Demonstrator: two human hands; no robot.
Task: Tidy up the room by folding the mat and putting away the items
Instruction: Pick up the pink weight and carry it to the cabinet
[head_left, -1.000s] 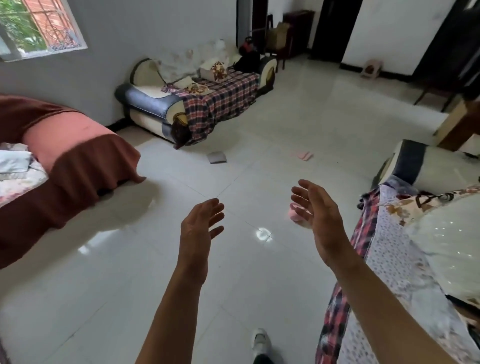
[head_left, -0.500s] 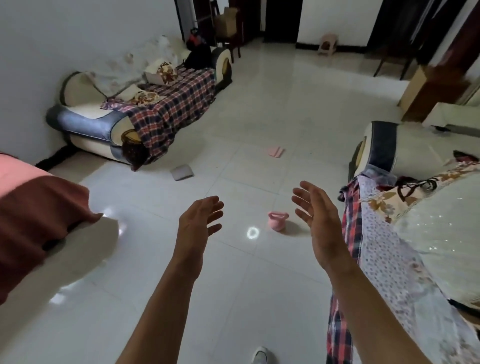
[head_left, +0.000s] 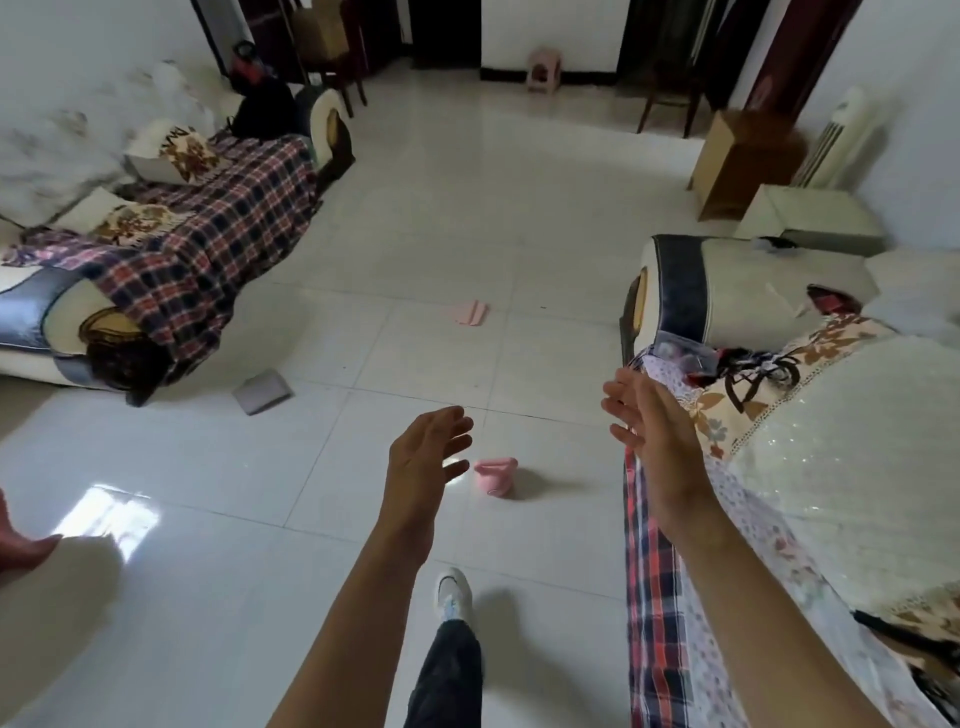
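Both hands are raised in front of the body and released, fingers straight and slightly spread, grasping nothing: the left hand (head_left: 423, 457) hangs over the tiled floor (head_left: 208, 519) with its palm turned inward, and the right hand (head_left: 652, 431) is held by the near edge of the right sofa (head_left: 753, 296), in front of its checked cover (head_left: 652, 623); whether it touches the cloth cannot be told. Between the two hands, on the floor and apart from both, lies a small pink container (head_left: 494, 475). Below the left forearm a white shoe (head_left: 453, 592) and a dark trouser leg (head_left: 447, 675) stand on the tiles. Farther out, a grey flat piece (head_left: 262, 391) lies on the floor just beside the left sofa (head_left: 31, 312), which is draped with a plaid blanket (head_left: 218, 239), and a pink flat piece (head_left: 470, 313) lies in the open middle of the floor, well apart from both sofas. A cardboard box (head_left: 737, 156) stands beyond the right sofa, and a pink stool (head_left: 543, 66) is at the far wall
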